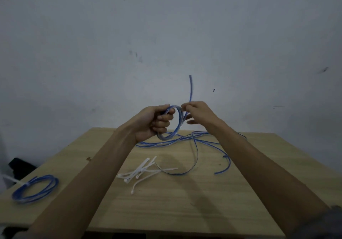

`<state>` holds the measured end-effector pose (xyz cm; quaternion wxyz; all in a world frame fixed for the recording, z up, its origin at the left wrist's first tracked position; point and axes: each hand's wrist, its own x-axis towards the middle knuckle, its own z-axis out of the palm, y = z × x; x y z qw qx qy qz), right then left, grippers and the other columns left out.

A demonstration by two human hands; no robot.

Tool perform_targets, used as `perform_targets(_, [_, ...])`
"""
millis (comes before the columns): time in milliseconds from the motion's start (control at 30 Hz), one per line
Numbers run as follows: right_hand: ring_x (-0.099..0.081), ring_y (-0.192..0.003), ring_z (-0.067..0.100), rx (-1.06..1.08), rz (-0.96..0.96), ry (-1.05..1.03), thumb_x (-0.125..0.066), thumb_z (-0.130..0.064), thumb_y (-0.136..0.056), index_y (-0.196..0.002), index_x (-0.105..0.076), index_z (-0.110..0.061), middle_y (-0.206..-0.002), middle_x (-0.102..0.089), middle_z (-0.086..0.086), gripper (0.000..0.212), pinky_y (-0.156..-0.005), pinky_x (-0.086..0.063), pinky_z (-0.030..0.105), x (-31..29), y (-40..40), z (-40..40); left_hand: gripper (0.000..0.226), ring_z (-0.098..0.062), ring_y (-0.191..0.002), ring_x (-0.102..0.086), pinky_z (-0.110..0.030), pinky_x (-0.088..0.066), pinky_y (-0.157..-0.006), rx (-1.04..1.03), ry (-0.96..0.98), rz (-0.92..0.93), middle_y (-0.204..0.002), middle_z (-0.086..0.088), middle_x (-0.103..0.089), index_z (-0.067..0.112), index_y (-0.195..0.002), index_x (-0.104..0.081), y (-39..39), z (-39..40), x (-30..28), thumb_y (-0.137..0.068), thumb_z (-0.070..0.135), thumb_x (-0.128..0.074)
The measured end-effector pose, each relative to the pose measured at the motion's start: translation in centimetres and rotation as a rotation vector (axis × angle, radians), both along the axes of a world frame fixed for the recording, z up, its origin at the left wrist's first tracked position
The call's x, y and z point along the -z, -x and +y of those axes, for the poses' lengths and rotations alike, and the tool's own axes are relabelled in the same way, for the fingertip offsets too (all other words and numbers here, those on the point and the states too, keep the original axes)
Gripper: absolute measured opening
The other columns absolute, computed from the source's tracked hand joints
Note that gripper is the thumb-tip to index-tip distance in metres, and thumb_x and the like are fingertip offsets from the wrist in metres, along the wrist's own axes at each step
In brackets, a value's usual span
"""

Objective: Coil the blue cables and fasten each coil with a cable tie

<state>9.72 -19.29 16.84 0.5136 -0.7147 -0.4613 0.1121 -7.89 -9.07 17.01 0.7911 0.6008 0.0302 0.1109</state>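
— At the bench's (185, 211) left edge, is that one done?
— Yes, a finished coil (35, 188), tied, flat on pale wood.
— And in hand?
— Above the middle, the left hand (153, 121) has its grip closed round a half-wound coil (174, 123) of glossy blue cable; the right hand (197, 111) pinches its springy free end.
— Next?
— I judge: lay the end in, then take a white cable tie (140, 172). Loose cables (199, 142) wait behind.

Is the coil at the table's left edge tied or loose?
Tied. A white cable tie cinches the finished coil at its upper left, its tail sticking out past the table edge.
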Motion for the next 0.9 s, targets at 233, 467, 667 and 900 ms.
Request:
perform_targets(233, [-0.07, -0.073, 0.019, 0.059, -0.445, -0.034, -0.051, -0.003, -0.099, -0.109, -0.025, -0.028, -0.107, -0.069, 0.005, 0.037, -0.068, -0.059, 0.036, 0.7, 0.4, 0.1, 0.034, -0.005, -0.04, -0.021, -0.019, -0.019, -0.04, -0.006, -0.112, 0.17, -0.057, 0.006, -0.028, 0.014, -0.085, -0.052, -1.4, -1.2, 2.6, -0.108, 0.029, -0.032])
perform_targets(467, [-0.063, -0.092, 0.012, -0.036, -0.59, -0.062, -0.059, -0.012, -0.1, -0.111, -0.072, -0.017, -0.108, -0.066, 0.0, 0.018, -0.087, -0.053, 0.036, 1.6, 0.3, 0.3, 0.037, -0.008, -0.048, -0.022, -0.021, -0.026, -0.044, -0.117, -0.034, 0.196, -0.063, 0.005, -0.029, 0.014, -0.089, -0.049, -2.6, -1.0, 3.9, -0.109, 0.036, -0.028])
perform_targets(667, [-0.049, -0.086, 0.018, -0.036, -0.891, 0.283, -0.036, -0.025, -0.108, -0.148, -0.047, -0.025, -0.106, -0.043, -0.001, 0.041, -0.08, -0.049, 0.04, 1.8, 1.1, 0.1, 0.065, -0.012, -0.053, -0.026, -0.025, -0.029, -0.051, -0.164, 0.028, 0.134, -0.066, 0.002, -0.034, 0.011, -0.086, -0.053, -2.5, 0.1, 4.7, -0.093, 0.074, -0.039])
perform_targets(900, [-0.049, -0.078, 0.021, -0.109, -0.802, 0.359, -0.027, -0.026, -0.11, -0.129, -0.055, -0.012, -0.097, -0.038, -0.001, 0.037, -0.082, -0.048, 0.041, 2.0, 2.0, 0.5, 0.036, -0.009, -0.051, -0.028, -0.022, -0.03, -0.051, -0.252, -0.116, 0.112, -0.064, 0.004, -0.038, 0.015, -0.089, -0.05, -2.7, -0.2, 4.7, -0.102, 0.048, -0.049])
